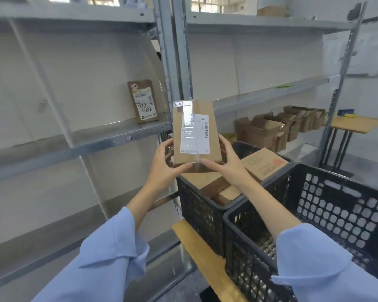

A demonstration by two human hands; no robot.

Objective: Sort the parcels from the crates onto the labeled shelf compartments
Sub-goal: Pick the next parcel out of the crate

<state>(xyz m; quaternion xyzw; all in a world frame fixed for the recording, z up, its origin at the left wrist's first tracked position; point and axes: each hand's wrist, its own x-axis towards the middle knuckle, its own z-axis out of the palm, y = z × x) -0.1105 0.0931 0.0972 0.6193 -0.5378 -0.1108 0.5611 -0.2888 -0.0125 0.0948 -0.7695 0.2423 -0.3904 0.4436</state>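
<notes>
Holding parcel (195, 149) upright, left hand (165, 164) and right hand (227, 162) grips clamped on it, label (193, 129) unreadable

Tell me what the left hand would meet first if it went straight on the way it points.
The left hand grips the cardboard parcel itself; beyond that, probably the grey shelf upright behind the parcel, though depth is unclear.

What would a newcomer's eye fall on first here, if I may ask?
A cardboard parcel, white label toward the camera, is held at centre by the left hand and right hand. Below it, a black crate holds more boxes. A lone parcel stands on the left shelf.
</notes>
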